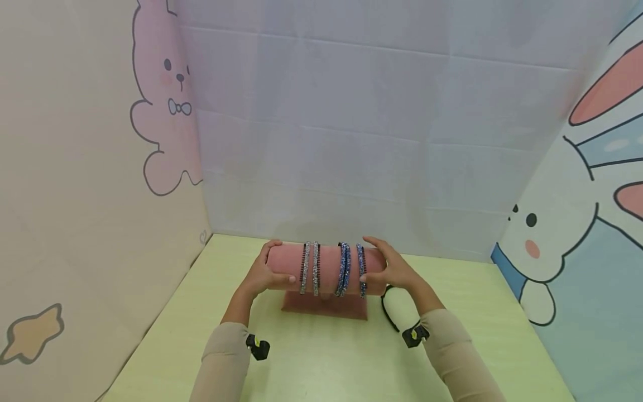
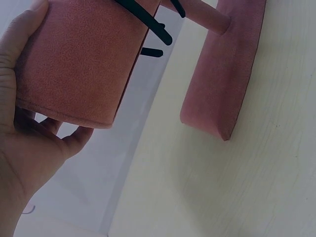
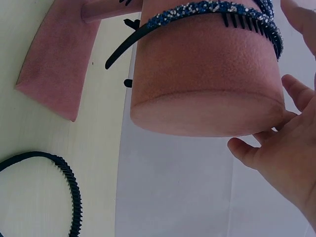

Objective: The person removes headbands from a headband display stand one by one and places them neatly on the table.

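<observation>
A pink velvet roll [image 1: 329,268] lies crosswise on a post above its flat pink base [image 1: 324,306]. Two silver headbands [image 1: 310,268] and several blue glitter headbands [image 1: 344,269] sit round it. My left hand [image 1: 268,273] grips the roll's left end, thumb in front and fingers over the top. In the left wrist view this hand [image 2: 29,148] cups the end of the roll [image 2: 79,64]. My right hand [image 1: 397,271] holds the right end the same way. In the right wrist view its fingers [image 3: 281,158] curl round the rim of the roll [image 3: 207,74], beside a blue headband [image 3: 207,9].
A plain black toothed headband [image 1: 388,312] lies on the pale green table [image 1: 326,363] under my right wrist, also seen as the black headband [image 3: 69,182] in the right wrist view. Cartoon-rabbit panels [image 1: 161,111] wall the table on the left, back and right.
</observation>
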The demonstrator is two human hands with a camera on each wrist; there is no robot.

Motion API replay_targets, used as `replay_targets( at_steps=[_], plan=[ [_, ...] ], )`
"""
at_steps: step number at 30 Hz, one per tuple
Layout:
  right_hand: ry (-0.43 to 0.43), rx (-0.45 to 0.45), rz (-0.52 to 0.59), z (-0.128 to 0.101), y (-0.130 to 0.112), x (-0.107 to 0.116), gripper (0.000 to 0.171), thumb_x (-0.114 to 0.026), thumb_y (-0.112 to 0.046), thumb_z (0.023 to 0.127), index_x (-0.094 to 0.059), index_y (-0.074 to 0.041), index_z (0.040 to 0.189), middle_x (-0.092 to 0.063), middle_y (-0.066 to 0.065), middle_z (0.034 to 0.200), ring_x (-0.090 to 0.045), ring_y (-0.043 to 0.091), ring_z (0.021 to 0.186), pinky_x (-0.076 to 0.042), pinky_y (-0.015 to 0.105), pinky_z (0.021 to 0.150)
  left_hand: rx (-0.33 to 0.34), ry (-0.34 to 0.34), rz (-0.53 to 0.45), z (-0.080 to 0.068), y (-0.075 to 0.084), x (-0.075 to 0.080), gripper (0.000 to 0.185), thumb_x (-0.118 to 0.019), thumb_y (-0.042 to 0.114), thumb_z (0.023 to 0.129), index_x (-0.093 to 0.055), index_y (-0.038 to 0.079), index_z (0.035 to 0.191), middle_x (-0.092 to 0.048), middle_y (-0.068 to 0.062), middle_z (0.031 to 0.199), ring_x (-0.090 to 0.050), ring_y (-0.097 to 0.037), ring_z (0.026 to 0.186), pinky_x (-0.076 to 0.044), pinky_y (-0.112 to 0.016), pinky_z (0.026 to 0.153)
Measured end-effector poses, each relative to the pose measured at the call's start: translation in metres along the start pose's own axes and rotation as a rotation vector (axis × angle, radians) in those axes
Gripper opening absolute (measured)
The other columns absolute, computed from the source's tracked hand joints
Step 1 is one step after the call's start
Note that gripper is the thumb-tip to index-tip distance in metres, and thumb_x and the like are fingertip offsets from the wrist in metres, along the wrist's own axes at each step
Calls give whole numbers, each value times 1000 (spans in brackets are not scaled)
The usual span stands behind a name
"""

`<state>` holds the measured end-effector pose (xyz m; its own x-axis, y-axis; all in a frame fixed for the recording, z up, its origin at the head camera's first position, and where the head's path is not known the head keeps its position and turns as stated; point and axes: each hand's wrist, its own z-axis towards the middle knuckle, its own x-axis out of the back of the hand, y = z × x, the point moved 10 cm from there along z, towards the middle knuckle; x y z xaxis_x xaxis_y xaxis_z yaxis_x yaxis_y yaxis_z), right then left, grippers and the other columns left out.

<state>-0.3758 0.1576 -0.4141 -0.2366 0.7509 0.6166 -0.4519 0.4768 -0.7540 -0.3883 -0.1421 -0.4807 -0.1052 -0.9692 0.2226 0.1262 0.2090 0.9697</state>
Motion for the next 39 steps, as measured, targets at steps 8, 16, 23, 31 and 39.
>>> replay_targets(
  at_steps=[8, 16, 23, 31, 39],
  plan=[
    [-95, -35, -64, 9, 8, -7, 99, -85, -36, 63, -32, -20, 145, -38, 13, 137, -37, 31, 118, -36, 51, 90, 6, -6, 10, 0, 0, 0, 104, -93, 18, 52, -34, 25, 138, -45, -15, 124, -52, -36, 101, -47, -46, 76],
    [-169, -52, -193, 15, 10, -8, 106, -85, -42, 59, -29, -19, 146, -37, 10, 138, -30, 32, 121, -36, 53, 89, 8, -6, 2, 1, 1, -1, 100, -93, 19, 52, -37, 35, 133, -45, -14, 124, -52, -36, 101, -48, -46, 76],
    [-187, -38, -382, 14, 2, -12, 115, -86, -50, 51, -28, -21, 146, -38, 14, 135, -33, 33, 117, -40, 53, 84, 7, -8, 13, 2, 2, -2, 99, -93, 18, 52, -37, 37, 132, -45, -13, 124, -52, -36, 102, -47, -46, 76],
    [-189, -41, -518, 14, 2, -13, 119, -85, -56, 49, -23, -28, 147, -38, 12, 134, -35, 31, 116, -42, 52, 82, -2, -15, 10, 1, 3, -3, 104, -92, 18, 54, -33, 24, 139, -44, -15, 125, -51, -37, 102, -47, -46, 77],
    [-156, -32, -461, 10, 0, -11, 114, -85, -53, 51, -29, -25, 145, -39, 13, 134, -36, 33, 115, -43, 53, 79, -14, -15, 3, 2, 4, -4, 100, -92, 18, 54, -36, 31, 135, -44, -16, 126, -52, -37, 102, -47, -46, 77]
  ],
)
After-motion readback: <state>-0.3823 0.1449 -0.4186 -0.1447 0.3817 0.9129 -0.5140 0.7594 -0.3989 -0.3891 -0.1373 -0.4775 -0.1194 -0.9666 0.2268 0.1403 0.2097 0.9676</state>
